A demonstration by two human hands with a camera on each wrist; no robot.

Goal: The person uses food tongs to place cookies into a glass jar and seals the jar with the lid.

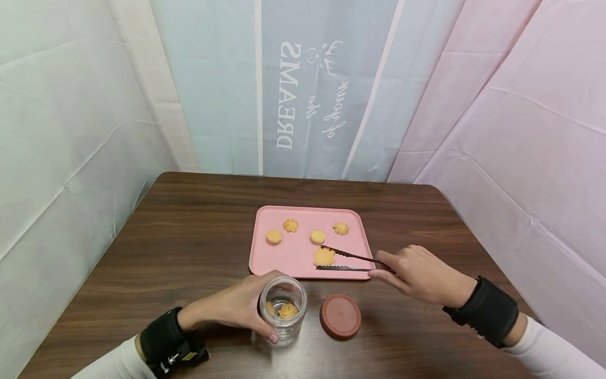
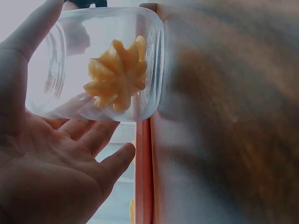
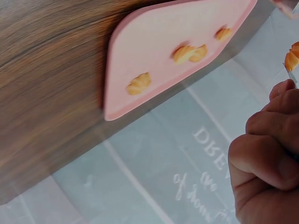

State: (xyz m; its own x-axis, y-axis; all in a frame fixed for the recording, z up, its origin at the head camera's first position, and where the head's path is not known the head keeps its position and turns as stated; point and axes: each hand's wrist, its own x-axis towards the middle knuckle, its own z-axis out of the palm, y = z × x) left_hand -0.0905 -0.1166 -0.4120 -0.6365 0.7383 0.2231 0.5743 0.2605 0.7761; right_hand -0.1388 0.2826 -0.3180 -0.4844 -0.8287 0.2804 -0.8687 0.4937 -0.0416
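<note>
My left hand (image 1: pixel 246 305) curls round a clear glass jar (image 1: pixel 295 330) that stands on the table with its mouth uncovered. Inside the jar lie ridged, flower-shaped cookies (image 1: pixel 288 311); one cookie (image 2: pixel 117 74) shows large through the glass in the left wrist view. In my right hand (image 1: pixel 421 275) I grip dark metal tongs (image 1: pixel 350 268), reaching over the pink tray (image 1: pixel 284 268). Between the tong tips is a round cookie (image 1: pixel 324 257), seen also as a cookie (image 3: pixel 292 57) past my fingers in the right wrist view.
Several more cookies (image 1: pixel 291 225) lie spread out on the tray. A reddish-brown round lid (image 1: pixel 340 317) rests on the dark wooden table (image 1: pixel 199 226), to the right of the jar. Printed curtains (image 1: pixel 213 105) hang behind the table and at both sides.
</note>
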